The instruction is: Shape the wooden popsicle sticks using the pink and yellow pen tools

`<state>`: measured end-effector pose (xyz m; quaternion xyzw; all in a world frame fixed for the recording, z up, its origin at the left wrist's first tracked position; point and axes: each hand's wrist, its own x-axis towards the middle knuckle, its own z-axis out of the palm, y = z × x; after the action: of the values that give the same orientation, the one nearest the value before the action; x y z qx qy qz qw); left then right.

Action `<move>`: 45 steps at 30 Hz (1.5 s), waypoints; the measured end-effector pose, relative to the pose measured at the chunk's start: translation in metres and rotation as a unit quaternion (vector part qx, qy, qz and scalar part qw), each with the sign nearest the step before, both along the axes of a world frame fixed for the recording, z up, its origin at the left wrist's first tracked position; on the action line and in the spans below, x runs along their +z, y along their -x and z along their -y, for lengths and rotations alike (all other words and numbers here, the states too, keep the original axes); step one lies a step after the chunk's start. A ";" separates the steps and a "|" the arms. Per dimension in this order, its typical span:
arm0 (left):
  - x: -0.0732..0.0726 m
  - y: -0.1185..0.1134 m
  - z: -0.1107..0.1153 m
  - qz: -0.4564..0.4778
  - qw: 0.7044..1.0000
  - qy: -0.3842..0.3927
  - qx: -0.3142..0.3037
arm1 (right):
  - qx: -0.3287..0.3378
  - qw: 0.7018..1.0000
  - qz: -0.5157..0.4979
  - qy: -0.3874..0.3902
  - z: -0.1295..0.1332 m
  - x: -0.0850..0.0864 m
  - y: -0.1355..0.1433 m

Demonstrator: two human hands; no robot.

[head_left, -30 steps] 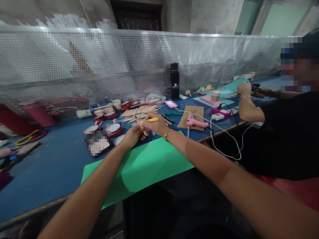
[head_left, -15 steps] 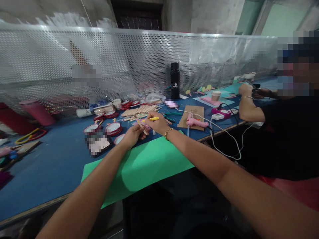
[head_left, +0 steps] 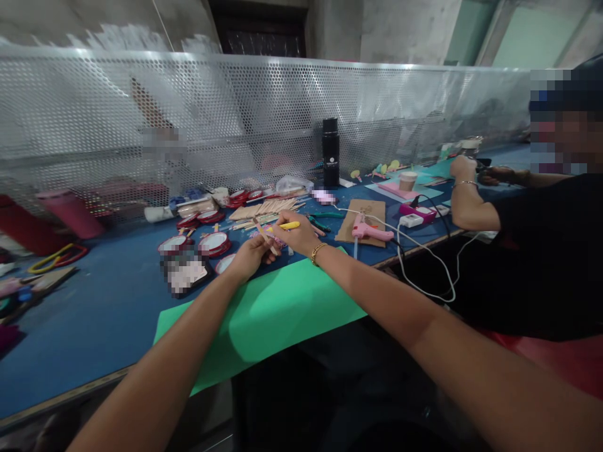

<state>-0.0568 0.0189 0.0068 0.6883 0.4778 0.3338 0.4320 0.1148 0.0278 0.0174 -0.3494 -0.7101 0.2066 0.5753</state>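
My left hand (head_left: 249, 258) is closed around a wooden craft stick (head_left: 260, 230), which slants up from the fingers. Close against it, my right hand (head_left: 301, 235) grips a yellow pen (head_left: 290, 225); its tip is hidden behind my fingers. Both hands hover over the far edge of a green sheet (head_left: 277, 314) that hangs over the table's front. Just beyond them lies a pile of loose craft sticks (head_left: 268, 208). Left of my left hand are small red-rimmed round pieces (head_left: 215, 243), some with sticks attached.
A pink glue gun (head_left: 370, 231) rests on cardboard (head_left: 348, 227) at the right, with white cables (head_left: 436, 256) trailing off the edge. A black bottle (head_left: 331, 154) stands by the perforated metal screen (head_left: 273, 119). A co-worker (head_left: 527, 245) sits at the right. A phone-like black item (head_left: 184, 276) lies left.
Hardly anything differs. My right hand and the pen have shifted very slightly; the craft stick stays in my left hand.
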 end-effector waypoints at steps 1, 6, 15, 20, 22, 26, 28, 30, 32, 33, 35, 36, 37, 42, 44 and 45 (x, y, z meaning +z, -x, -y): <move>0.000 0.000 0.000 0.000 1.000 -0.001 0.000 | -0.003 1.000 -0.001 -0.002 0.000 0.000 0.000; 0.001 0.000 0.000 0.000 1.000 0.000 -0.005 | 0.007 1.000 -0.001 -0.004 0.001 0.000 0.001; 0.000 0.000 -0.001 0.001 1.000 -0.001 -0.005 | 0.002 1.000 -0.012 0.000 0.000 0.000 0.001; 0.000 0.001 -0.001 -0.004 1.000 0.001 -0.010 | 0.014 1.000 -0.012 0.001 0.001 0.000 0.001; -0.001 0.001 -0.002 -0.005 1.000 0.002 -0.008 | 0.013 1.000 -0.013 0.002 0.001 0.000 0.001; -0.001 0.001 -0.002 -0.006 1.000 0.003 -0.008 | 0.005 1.000 -0.018 0.004 0.000 0.000 0.001; -0.001 0.001 -0.002 -0.007 1.000 0.005 -0.011 | 0.008 1.000 -0.017 0.003 0.000 0.000 0.001; 0.000 0.001 -0.002 -0.008 1.000 0.006 -0.013 | 0.013 1.000 -0.014 0.000 0.001 0.000 0.001; 0.000 0.001 -0.002 -0.007 1.000 0.006 -0.014 | 0.012 1.000 -0.013 -0.002 0.001 0.001 0.001; 0.000 0.001 -0.002 -0.007 1.000 0.006 -0.014 | 0.009 1.000 -0.014 -0.003 0.001 0.001 0.001; -0.001 0.001 -0.002 -0.006 1.000 0.006 -0.013 | 0.002 1.000 -0.016 -0.002 0.001 0.001 0.001; -0.001 0.001 -0.002 -0.006 1.000 0.007 -0.012 | 0.001 1.000 -0.016 -0.002 0.001 0.001 0.001; -0.001 0.001 -0.002 -0.006 1.000 0.007 -0.012 | 0.001 1.000 -0.015 -0.001 0.001 0.001 0.001; -0.001 0.001 -0.003 -0.005 1.000 0.010 -0.012 | 0.013 1.000 -0.012 0.001 0.000 0.000 0.002; -0.001 0.001 -0.003 -0.003 1.000 0.009 -0.011 | 0.009 1.000 -0.015 0.001 -0.001 0.000 0.002; -0.001 0.001 -0.003 -0.003 1.000 0.009 -0.011 | 0.006 1.000 -0.017 0.001 -0.001 0.000 0.002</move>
<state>-0.0574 0.0217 0.0060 0.6908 0.4740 0.3226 0.4404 0.1133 0.0286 0.0173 -0.3423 -0.7019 0.2170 0.5857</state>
